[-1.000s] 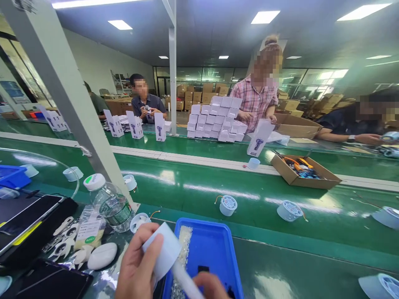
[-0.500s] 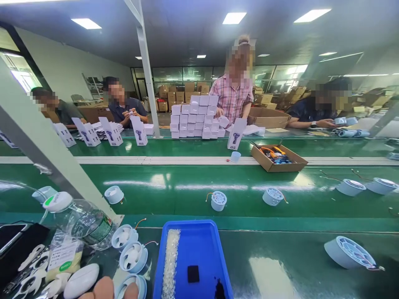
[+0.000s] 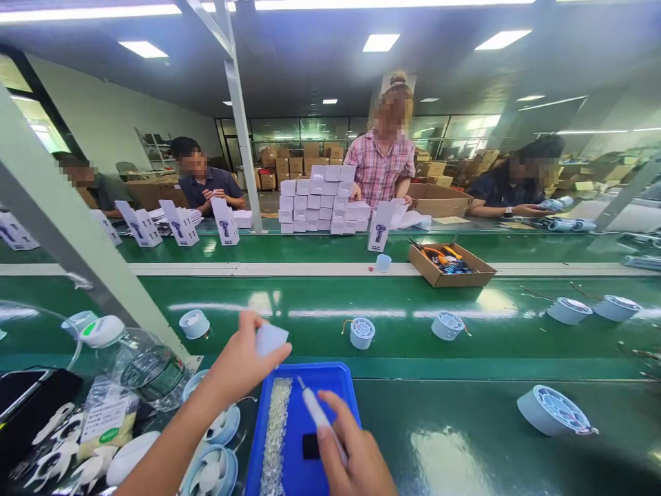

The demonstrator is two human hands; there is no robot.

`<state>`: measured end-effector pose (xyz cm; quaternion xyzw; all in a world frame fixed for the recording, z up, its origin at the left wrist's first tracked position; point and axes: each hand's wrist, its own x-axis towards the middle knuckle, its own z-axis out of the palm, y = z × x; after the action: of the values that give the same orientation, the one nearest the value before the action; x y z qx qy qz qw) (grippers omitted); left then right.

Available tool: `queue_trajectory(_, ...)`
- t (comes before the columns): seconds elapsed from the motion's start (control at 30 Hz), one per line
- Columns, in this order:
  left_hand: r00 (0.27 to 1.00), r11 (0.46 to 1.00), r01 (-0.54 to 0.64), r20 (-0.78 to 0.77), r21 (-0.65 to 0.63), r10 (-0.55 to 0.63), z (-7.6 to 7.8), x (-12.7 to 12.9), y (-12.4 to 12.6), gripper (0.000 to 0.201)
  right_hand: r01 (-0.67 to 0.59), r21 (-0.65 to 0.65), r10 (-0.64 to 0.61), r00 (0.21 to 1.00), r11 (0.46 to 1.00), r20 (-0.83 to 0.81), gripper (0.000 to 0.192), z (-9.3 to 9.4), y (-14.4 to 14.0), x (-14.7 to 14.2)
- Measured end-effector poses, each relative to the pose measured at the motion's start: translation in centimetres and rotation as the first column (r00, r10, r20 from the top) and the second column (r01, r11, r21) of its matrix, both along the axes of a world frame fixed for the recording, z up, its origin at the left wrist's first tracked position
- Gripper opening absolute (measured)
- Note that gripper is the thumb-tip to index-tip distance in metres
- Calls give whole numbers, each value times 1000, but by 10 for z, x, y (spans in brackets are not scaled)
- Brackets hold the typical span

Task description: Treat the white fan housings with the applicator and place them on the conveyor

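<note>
My left hand [image 3: 246, 365] is raised over the far left corner of the blue tray, its thumb and fingers closed on a small pale blue part [image 3: 271, 338]. Most of that part's shape is hidden by the fingers. Low over the tray, my right hand [image 3: 356, 455] grips a white pen-like tool [image 3: 315, 408] with a thin tip pointing up and left. Under it, the blue tray [image 3: 341, 375] holds a strip of small clear pieces [image 3: 277, 427] and a black square [image 3: 310, 446], partly covered by my right hand.
Round light-blue fan housings [image 3: 211, 472] stand left of the tray, partly behind my left forearm. A plastic bottle [image 3: 149, 368] leans near the metal post. More housings [image 3: 362, 333] sit on the green belt. An open carton of tools [image 3: 454, 272] and co-workers are across.
Both hands have come up into view: the left with the pale blue part, the right with the pen-like tool. Earlier, only fingertips showed at the lower left. The camera view has shifted slightly.
</note>
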<state>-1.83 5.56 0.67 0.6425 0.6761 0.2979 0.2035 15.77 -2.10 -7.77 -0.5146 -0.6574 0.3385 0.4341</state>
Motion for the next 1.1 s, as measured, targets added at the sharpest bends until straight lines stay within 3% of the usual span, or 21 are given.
queue_trajectory(0.13, 969, 994, 50, -238, -92, -71, -26, -6, 65, 26, -19, -41, 16, 999, 999, -50, 21, 1, 16, 6)
queue_trajectory(0.23, 931, 989, 53, -351, -138, -99, -38, -5, 79, 34, -63, 15, 65, 987, 998, -144, 19, 1, 17, 1)
queue_trajectory(0.33, 902, 989, 38, -422, -145, -96, -31, -12, 60, 36, -136, -8, 130, 957, 991, -261, 23, -8, 15, -4)
queue_trajectory(0.47, 867, 975, -120, -499, -187, 11, -16, -36, 7, 35, -210, -89, 172, 932, 974, -319, 29, -24, 14, -6)
queue_trajectory(0.63, 851, 932, -276, -510, -237, 122, -22, -55, -42, 40, -188, -96, 133, 902, 978, -411, 28, -34, 12, -9)
queue_trajectory(0.9, 872, 935, -298, -454, -190, 185, -45, -55, -43, 36, -201, -77, 165, 930, 977, -330, 25, -34, 13, -8)
queue_trajectory(1.1, 901, 949, -281, -381, -145, 209, -55, -57, -36, 27, -340, 100, 347, 937, 935, -50, 25, -35, 6, 1)
